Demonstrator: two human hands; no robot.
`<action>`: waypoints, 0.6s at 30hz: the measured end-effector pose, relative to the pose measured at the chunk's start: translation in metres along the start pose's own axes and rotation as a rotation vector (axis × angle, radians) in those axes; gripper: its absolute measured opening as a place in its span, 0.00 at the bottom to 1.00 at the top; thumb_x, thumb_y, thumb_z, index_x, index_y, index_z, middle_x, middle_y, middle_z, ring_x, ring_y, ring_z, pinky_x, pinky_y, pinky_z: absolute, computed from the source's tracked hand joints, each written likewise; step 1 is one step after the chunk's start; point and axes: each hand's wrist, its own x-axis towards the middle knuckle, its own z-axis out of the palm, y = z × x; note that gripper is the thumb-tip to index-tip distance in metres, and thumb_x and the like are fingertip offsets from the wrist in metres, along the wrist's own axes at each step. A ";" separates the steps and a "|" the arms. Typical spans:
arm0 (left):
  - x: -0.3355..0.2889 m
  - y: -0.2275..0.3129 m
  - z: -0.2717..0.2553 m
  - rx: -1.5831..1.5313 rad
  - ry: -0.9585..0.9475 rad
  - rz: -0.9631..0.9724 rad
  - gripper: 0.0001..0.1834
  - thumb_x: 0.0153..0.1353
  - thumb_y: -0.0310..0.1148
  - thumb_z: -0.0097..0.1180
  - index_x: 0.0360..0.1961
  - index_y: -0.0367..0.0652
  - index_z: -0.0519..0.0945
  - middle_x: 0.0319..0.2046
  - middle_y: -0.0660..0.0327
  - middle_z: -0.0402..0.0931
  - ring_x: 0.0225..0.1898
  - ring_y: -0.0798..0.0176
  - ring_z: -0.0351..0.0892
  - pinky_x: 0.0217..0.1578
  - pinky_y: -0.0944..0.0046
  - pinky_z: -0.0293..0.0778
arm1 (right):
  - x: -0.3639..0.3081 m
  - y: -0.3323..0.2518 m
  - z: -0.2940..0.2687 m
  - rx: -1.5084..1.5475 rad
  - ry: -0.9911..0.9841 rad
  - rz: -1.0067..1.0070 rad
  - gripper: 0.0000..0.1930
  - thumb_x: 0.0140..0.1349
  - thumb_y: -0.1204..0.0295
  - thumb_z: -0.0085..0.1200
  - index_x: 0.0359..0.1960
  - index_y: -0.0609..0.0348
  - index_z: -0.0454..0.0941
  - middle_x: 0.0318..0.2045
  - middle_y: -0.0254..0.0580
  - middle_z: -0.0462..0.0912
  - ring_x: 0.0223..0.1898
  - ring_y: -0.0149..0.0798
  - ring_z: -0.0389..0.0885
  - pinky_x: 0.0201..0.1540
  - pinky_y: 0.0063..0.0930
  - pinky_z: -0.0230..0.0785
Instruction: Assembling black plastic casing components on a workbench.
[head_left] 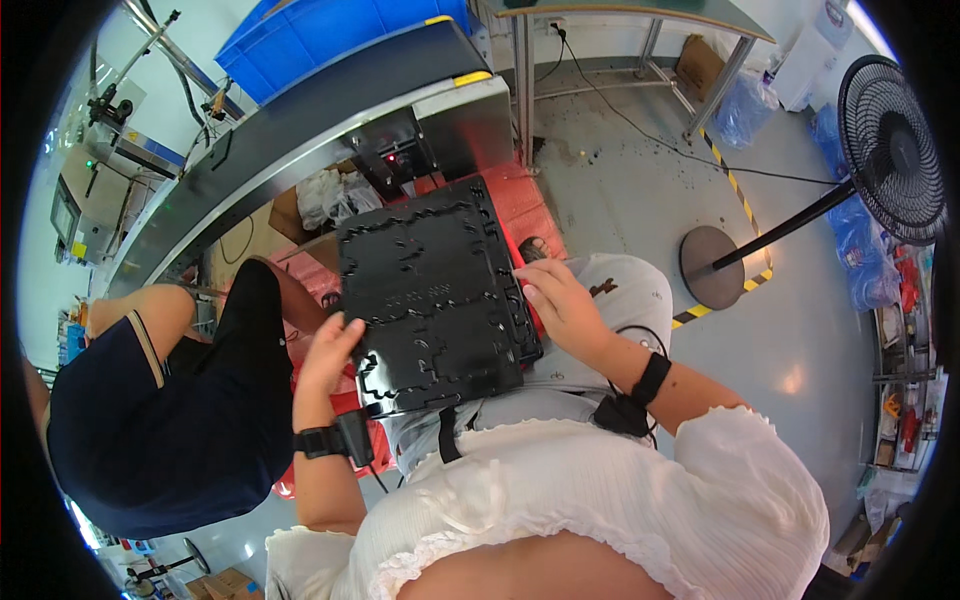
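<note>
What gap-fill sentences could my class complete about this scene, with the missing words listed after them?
1. The moulded plastic tray between the person's left hand and right hand is ____ in colour.
2. Near the conveyor belt is a plastic crate coloured ____.
3. The pedestal fan stands to the person's ____.

Missing words: black; blue; right.

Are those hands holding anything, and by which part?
The black tray: the left hand grips its left edge; the right hand touches its right edge.
</note>
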 end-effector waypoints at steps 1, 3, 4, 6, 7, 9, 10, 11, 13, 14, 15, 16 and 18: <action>0.011 -0.011 0.002 0.221 0.027 -0.030 0.19 0.58 0.38 0.55 0.46 0.35 0.73 0.36 0.61 0.76 0.37 0.67 0.74 0.42 0.67 0.69 | -0.002 0.000 0.001 -0.006 -0.011 -0.023 0.16 0.61 0.66 0.48 0.47 0.62 0.72 0.43 0.48 0.73 0.47 0.50 0.72 0.49 0.36 0.64; 0.023 -0.033 0.018 0.552 0.338 0.190 0.24 0.55 0.39 0.60 0.47 0.32 0.72 0.35 0.55 0.75 0.37 0.62 0.74 0.41 0.64 0.70 | -0.001 0.001 0.004 -0.165 -0.003 0.095 0.25 0.62 0.58 0.47 0.52 0.68 0.66 0.42 0.54 0.71 0.46 0.53 0.72 0.50 0.38 0.64; 0.029 -0.040 0.023 0.375 0.284 0.258 0.25 0.56 0.41 0.58 0.48 0.32 0.72 0.39 0.54 0.74 0.41 0.61 0.73 0.44 0.63 0.69 | 0.000 0.003 0.007 -0.255 -0.126 0.166 0.34 0.62 0.53 0.45 0.58 0.73 0.56 0.47 0.63 0.68 0.49 0.57 0.71 0.52 0.40 0.62; 0.034 -0.050 0.038 0.189 0.206 0.248 0.26 0.57 0.42 0.57 0.50 0.33 0.71 0.42 0.52 0.74 0.44 0.60 0.72 0.46 0.63 0.67 | 0.008 0.008 0.016 -0.204 -0.214 0.291 0.35 0.63 0.53 0.43 0.59 0.73 0.53 0.48 0.67 0.68 0.50 0.58 0.70 0.52 0.41 0.62; 0.034 -0.052 0.045 0.071 0.215 0.165 0.27 0.59 0.43 0.54 0.53 0.33 0.68 0.45 0.54 0.73 0.46 0.62 0.72 0.48 0.65 0.67 | 0.013 0.011 0.020 -0.164 -0.319 0.469 0.35 0.63 0.53 0.42 0.60 0.74 0.50 0.49 0.71 0.67 0.51 0.59 0.70 0.52 0.42 0.61; 0.032 -0.051 0.052 -0.052 0.227 0.087 0.29 0.62 0.44 0.52 0.56 0.33 0.65 0.47 0.55 0.72 0.47 0.63 0.71 0.49 0.67 0.66 | 0.026 0.019 0.024 0.008 -0.291 0.468 0.34 0.64 0.55 0.40 0.61 0.73 0.46 0.48 0.75 0.68 0.50 0.63 0.70 0.53 0.43 0.61; 0.031 -0.048 0.053 -0.044 0.214 0.052 0.29 0.62 0.45 0.50 0.57 0.34 0.64 0.48 0.55 0.71 0.48 0.63 0.71 0.50 0.67 0.65 | 0.032 0.022 0.026 -0.013 -0.311 0.485 0.33 0.64 0.57 0.40 0.60 0.72 0.47 0.46 0.74 0.70 0.49 0.63 0.71 0.52 0.43 0.62; 0.030 -0.046 0.054 -0.039 0.195 0.004 0.30 0.63 0.46 0.49 0.58 0.35 0.63 0.49 0.55 0.71 0.48 0.63 0.70 0.51 0.67 0.64 | 0.036 0.023 0.028 -0.039 -0.294 0.517 0.32 0.63 0.58 0.41 0.60 0.72 0.48 0.43 0.74 0.71 0.47 0.64 0.72 0.52 0.44 0.62; 0.027 -0.040 0.054 0.006 0.216 0.031 0.29 0.62 0.46 0.49 0.57 0.34 0.65 0.48 0.53 0.71 0.49 0.62 0.70 0.52 0.66 0.63 | 0.037 0.022 0.032 -0.072 -0.302 0.521 0.32 0.63 0.59 0.40 0.60 0.72 0.49 0.43 0.73 0.72 0.47 0.64 0.72 0.52 0.44 0.62; 0.026 -0.039 0.054 0.060 0.213 0.022 0.29 0.62 0.46 0.49 0.56 0.34 0.66 0.48 0.51 0.72 0.50 0.60 0.70 0.52 0.66 0.62 | 0.035 0.020 0.034 -0.117 -0.259 0.556 0.31 0.62 0.61 0.40 0.60 0.71 0.50 0.43 0.72 0.72 0.47 0.63 0.72 0.52 0.44 0.62; 0.024 -0.037 0.055 0.043 0.231 0.050 0.29 0.62 0.46 0.49 0.56 0.34 0.66 0.48 0.51 0.72 0.50 0.60 0.70 0.52 0.66 0.62 | 0.031 0.017 0.036 -0.115 -0.271 0.537 0.31 0.62 0.61 0.40 0.60 0.71 0.50 0.43 0.72 0.72 0.47 0.63 0.72 0.52 0.44 0.62; 0.022 -0.037 0.055 0.043 0.206 0.053 0.29 0.62 0.47 0.49 0.56 0.35 0.66 0.49 0.51 0.71 0.51 0.60 0.69 0.53 0.66 0.62 | 0.026 0.014 0.038 -0.133 -0.208 0.523 0.30 0.62 0.61 0.40 0.60 0.69 0.49 0.44 0.72 0.72 0.48 0.63 0.72 0.52 0.44 0.62; 0.018 -0.036 0.057 0.034 0.186 0.057 0.30 0.62 0.47 0.49 0.57 0.35 0.65 0.49 0.51 0.71 0.52 0.59 0.69 0.53 0.65 0.62 | 0.016 0.011 0.041 -0.108 -0.130 0.544 0.31 0.62 0.61 0.40 0.61 0.66 0.48 0.47 0.71 0.70 0.50 0.63 0.70 0.54 0.43 0.60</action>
